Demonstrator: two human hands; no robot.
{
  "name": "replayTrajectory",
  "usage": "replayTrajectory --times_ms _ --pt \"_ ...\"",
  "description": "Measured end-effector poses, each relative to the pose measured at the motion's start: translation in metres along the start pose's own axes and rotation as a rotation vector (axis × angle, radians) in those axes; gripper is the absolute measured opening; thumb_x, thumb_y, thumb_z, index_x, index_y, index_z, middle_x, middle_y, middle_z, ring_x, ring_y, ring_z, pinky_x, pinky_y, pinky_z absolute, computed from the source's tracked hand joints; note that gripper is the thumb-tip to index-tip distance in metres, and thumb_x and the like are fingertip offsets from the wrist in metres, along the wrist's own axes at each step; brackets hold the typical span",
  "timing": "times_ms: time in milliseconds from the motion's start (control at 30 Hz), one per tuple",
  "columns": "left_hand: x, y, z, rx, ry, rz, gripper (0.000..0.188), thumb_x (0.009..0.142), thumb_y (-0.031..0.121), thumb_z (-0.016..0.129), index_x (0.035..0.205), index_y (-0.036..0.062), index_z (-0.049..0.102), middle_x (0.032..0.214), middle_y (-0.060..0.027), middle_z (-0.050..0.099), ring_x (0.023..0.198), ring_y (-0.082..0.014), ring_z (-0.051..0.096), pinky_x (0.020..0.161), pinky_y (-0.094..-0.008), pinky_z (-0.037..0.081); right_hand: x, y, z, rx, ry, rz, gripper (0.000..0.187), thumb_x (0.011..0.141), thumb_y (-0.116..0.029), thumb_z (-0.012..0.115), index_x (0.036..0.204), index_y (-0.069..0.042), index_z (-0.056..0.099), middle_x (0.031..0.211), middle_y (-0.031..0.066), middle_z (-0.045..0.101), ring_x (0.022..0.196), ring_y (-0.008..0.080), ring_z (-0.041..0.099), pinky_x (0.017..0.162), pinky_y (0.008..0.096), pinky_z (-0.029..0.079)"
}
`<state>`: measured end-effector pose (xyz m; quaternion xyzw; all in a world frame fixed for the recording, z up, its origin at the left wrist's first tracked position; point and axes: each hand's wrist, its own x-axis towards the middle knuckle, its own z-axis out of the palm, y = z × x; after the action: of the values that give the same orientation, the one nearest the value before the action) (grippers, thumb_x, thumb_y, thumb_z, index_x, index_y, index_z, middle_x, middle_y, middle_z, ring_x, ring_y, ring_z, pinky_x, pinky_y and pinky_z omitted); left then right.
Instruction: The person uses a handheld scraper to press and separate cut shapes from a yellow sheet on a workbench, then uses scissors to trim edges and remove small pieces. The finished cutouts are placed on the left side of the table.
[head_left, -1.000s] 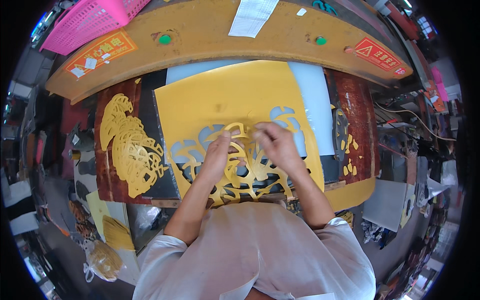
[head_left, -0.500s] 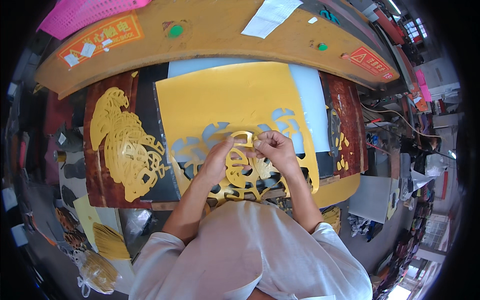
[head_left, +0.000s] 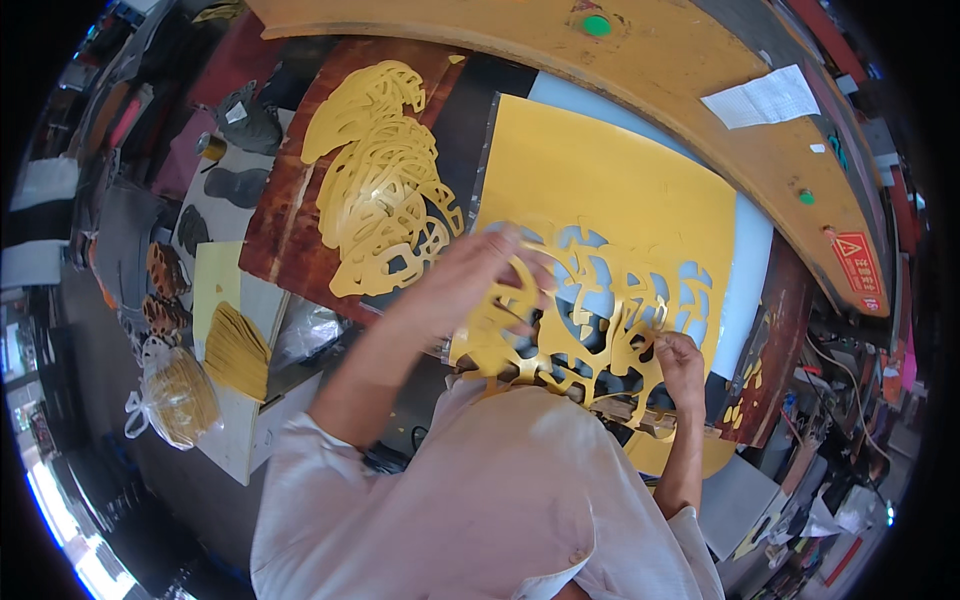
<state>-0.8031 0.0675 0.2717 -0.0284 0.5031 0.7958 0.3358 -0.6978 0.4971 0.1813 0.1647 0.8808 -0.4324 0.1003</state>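
My left hand (head_left: pixel 472 275), smeared by motion, is over the left side of the yellow sheet (head_left: pixel 600 150). A curved yellow cut-out piece (head_left: pixel 515 300) with openings hangs from its fingers. My right hand (head_left: pixel 682 365) is closed in a pinch above the cut part of the sheet, near its right edge; what is between the fingertips, if anything, is too small to make out. The sheet's far part is whole, while its near part is a web of holes. To the left lies a heap of similar yellow cut-out pieces (head_left: pixel 375 190).
An orange machine beam (head_left: pixel 660 85) spans the far side, with a white paper (head_left: pixel 765 97) on it. Pale blue board (head_left: pixel 752 240) shows under the sheet. Small yellow scraps (head_left: pixel 735 412) lie at right. A stack of yellow pieces (head_left: pixel 237 350) and a filled plastic bag (head_left: pixel 178 395) stand lower left.
My hands, together over the sheet before, have parted. The left has moved left with the yellow cut-out piece; the right has moved right. The view has turned toward the left.
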Motion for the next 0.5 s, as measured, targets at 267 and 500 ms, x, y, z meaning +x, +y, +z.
replayTrajectory --times_ms 267,500 --pt "0.027 0.047 -0.166 1.367 0.662 0.299 0.052 0.106 0.041 0.066 0.130 -0.0055 0.067 0.115 -0.0215 0.076 0.109 -0.0285 0.073 0.097 -0.0384 0.056 0.018 -0.020 0.024 0.134 -0.074 -0.193 0.025 0.103 -0.017 0.074 0.117 0.004 0.074 0.114 0.0099 0.069 0.096 0.0163 0.067 0.085 0.0303 0.055" --pt "0.031 -0.036 -0.049 0.438 0.350 0.376 0.024 0.113 0.016 0.055 0.102 0.0014 0.071 0.095 -0.0065 0.074 0.079 -0.0128 0.066 0.074 -0.0269 0.056 0.028 0.006 -0.013 -0.062 0.112 -0.068 0.028 0.096 -0.002 0.068 0.123 -0.001 0.074 0.114 0.0194 0.075 0.097 0.0247 0.076 0.088 0.0331 0.060"
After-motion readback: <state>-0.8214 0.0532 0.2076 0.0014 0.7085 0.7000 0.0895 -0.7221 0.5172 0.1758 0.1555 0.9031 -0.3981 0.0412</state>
